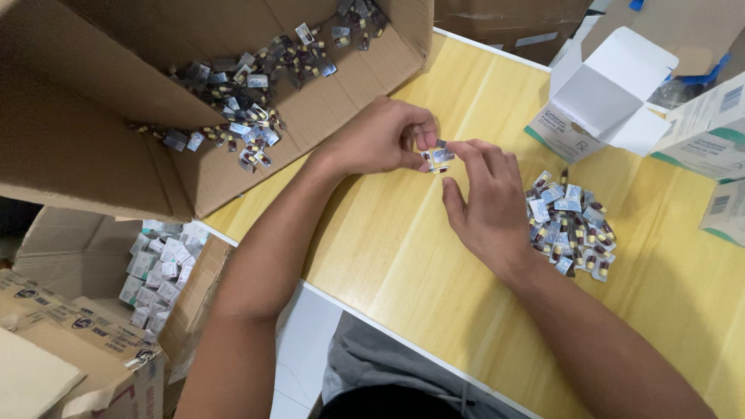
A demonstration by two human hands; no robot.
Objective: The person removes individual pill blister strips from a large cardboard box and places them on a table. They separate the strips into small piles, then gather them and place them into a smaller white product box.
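Observation:
My left hand (380, 140) and my right hand (485, 198) meet above the yellow wooden table (403, 256), both pinching a small silver blister piece with a capsule (437, 157) between their fingertips. Just right of my right hand lies a pile of cut blister pieces (570, 225) holding dark red and yellow capsules. A large open cardboard box (155, 155) at the upper left holds several more such pieces (248, 101), scattered across its bottom.
An open white and green carton (601, 101) stands at the table's far right, with more cartons (710, 128) beside it. Below the table's left edge, a cardboard box (198, 287) holds small white packs (159, 268). Another brown box (70, 349) sits bottom left.

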